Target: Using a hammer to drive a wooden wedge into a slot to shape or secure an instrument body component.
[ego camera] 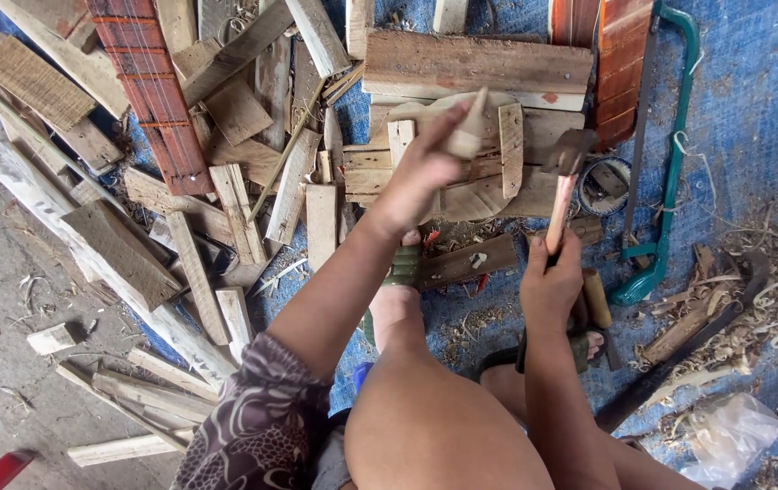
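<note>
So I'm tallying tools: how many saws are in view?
1: a green-framed saw lies on the blue tarp, right of the hammer. Others may hide under the wood.

Light: bright, even daylight, soft
Shadows: faint, short, under the wood scraps (225, 181)
Glare: none
Blur: left hand (420, 172) and hammer (563, 177) head smeared
Edges: slight wide-angle bend

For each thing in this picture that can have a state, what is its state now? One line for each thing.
Left hand: closed around a wooden chisel handle, held against the rounded wooden piece.
Right hand: gripping the hammer, head raised.
Rounded wooden piece: lying flat on boards.
Green-framed saw: lying unused on the blue tarp.
Plastic bag: crumpled, lying on the tarp.
</note>
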